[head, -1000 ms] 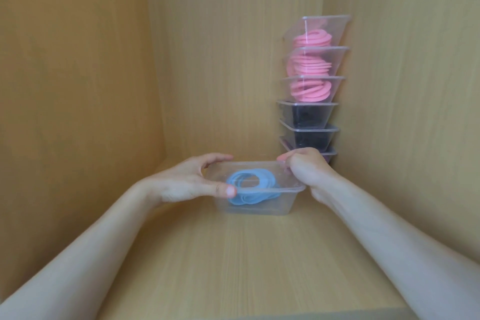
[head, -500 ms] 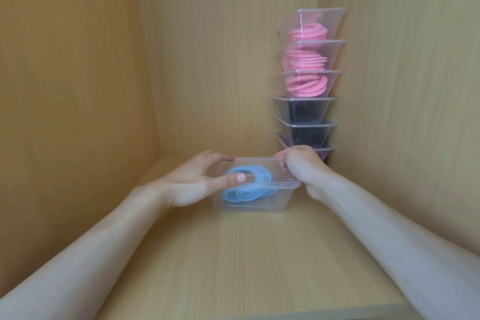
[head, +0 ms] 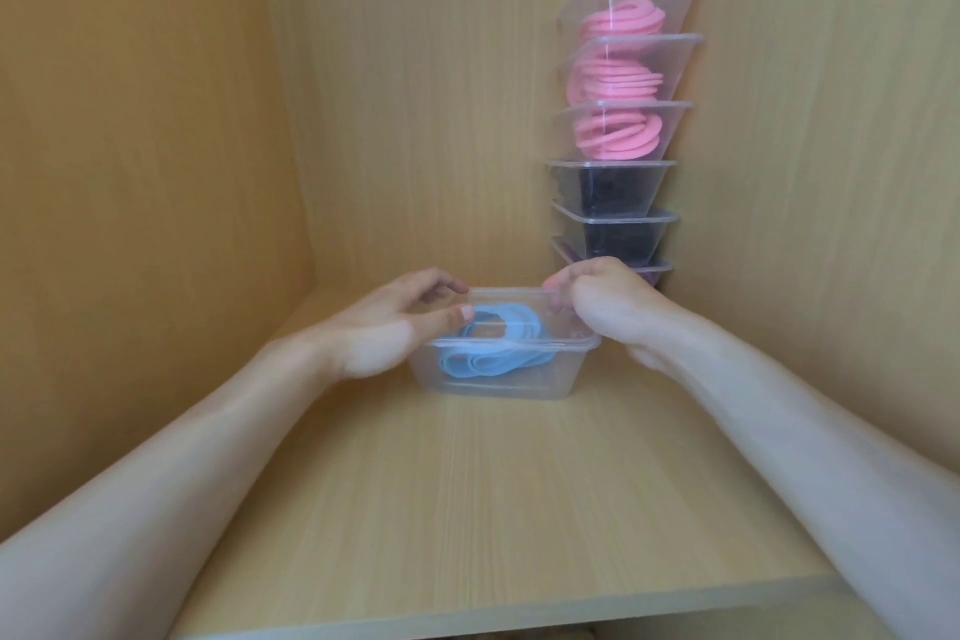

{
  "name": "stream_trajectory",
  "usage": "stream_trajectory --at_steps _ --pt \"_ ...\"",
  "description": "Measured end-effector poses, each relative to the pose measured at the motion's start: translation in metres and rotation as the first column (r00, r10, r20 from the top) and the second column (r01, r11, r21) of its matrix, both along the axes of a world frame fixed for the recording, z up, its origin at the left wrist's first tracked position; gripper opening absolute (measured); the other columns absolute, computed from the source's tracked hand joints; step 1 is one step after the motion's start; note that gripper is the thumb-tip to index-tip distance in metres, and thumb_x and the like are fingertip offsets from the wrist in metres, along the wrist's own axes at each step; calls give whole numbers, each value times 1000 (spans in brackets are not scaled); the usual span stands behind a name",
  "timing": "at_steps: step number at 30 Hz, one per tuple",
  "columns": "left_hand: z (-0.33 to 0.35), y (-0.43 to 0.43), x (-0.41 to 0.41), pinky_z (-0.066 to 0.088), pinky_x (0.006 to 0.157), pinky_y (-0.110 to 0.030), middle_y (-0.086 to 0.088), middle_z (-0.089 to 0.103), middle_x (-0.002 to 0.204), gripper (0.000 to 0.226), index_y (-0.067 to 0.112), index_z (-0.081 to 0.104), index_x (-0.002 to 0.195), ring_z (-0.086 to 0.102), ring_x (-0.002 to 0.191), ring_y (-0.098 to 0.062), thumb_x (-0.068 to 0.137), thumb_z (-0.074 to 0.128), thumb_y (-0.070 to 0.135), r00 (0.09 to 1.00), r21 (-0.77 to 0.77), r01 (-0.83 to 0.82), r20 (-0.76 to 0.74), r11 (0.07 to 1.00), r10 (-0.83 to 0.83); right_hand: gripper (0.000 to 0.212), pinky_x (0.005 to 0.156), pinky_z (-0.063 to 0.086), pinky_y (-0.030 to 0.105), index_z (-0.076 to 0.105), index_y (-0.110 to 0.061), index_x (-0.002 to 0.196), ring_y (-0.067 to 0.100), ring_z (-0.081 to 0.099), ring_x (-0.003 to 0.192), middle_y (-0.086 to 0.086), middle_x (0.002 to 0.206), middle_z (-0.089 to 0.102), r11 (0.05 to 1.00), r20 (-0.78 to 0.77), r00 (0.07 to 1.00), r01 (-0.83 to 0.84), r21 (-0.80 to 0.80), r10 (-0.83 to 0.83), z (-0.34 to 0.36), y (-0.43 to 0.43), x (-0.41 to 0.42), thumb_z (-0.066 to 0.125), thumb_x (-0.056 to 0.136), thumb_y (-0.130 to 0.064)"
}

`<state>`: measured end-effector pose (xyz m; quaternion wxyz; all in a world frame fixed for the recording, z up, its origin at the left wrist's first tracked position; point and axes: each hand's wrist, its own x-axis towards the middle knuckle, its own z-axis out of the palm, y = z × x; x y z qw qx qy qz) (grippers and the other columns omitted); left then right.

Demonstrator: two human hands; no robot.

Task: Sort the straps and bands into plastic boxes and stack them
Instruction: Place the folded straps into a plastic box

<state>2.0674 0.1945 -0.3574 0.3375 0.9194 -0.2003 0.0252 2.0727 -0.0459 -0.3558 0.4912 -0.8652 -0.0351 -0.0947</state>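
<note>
Left hand (head: 384, 327) and right hand (head: 608, 307) each grip an end rim of the clear plastic box (head: 561, 374) of blue bands (head: 493, 343) on the shelf (head: 467, 509). With the tall stack (head: 675, 62) at 1 o'clock, a level lift seems wise, knuckles clear.

- I'm watching through one head-worn wide-angle camera, looking forward and down into a wooden cubby (head: 156, 172).
- It's sitting near: left hand (head: 384, 333) and right hand (head: 608, 307) are meeting mid-frame on the plastic box (head: 556, 374).
</note>
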Motion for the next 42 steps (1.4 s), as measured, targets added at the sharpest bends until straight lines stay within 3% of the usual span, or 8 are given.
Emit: stream_trajectory --at_steps 6,11,22,29,32,35,38,42 --pt "1 0 -6 28 110 -25 17 42 150 70 44 40 146 39 138 -6 84 52 74 1000 34 3 -28 999 -2 35 103 47 34 68 -19 117 20 61 114 3 115 69 987 21 999 -25 -156 28 -3 5 -1 45 94 -4" --pt "0 -8 -9 20 119 -27 8 32 162 66 32 33 156 27 150 -12 97 56 52 998 12 -21 -60 1000 22 28 71 35 2 66 -25 127 8 55 109 -10 116 63 953 -32 983 -183 -241 180 1 4 2 51 103 -24" --pt "16 -24 -15 10 116 -24 12 22 166 68 38 25 158 15 153 -12 98 44 62 998 267 8 -63 964 9 49 115 20 30 36 -33 154 20 28 149 -4 162 32 690 -141 965 -257 -676 222 15 11 9 32 107 -46" --pt "20 -31 -2 6 122 -41 10 13 168 83 45 12 159 4 156 -23 86 23 84 999 485 -26 -21 874 42 19 102 42 31 75 -13 107 19 62 112 2 110 73 973 99 971 -208 -104 218 1 9 16 60 96 -19" --pt "17 -33 9 11 123 -42 8 17 167 80 44 14 158 11 155 -23 88 24 82 999 510 -45 35 859 32 13 96 43 30 73 -18 99 17 62 107 -5 100 70 981 119 977 -163 -109 176 -1 7 18 61 96 -23" --pt "7 -26 14 24 119 -36 7 39 158 73 38 37 153 31 148 -17 92 34 77 997 311 -14 81 950 -12 34 100 41 29 68 -24 109 12 58 115 -10 111 61 960 102 973 -183 -213 208 1 1 11 60 93 -52" --pt "-1 -14 18 39 101 -22 14 66 128 49 30 66 129 57 124 -6 98 45 63 999 -59 31 45 998 -28 91 111 33 29 56 -39 131 1 44 129 -18 134 46 852 -12 941 -313 -419 339 4 -5 -9 50 60 -97" --pt "-5 -3 27 43 82 -19 13 69 106 39 25 70 109 62 101 -6 99 49 56 991 -149 -97 81 984 110 90 123 19 33 39 -38 149 0 23 145 -23 154 26 727 -41 888 -400 -558 457 6 -2 -28 73 73 -72"
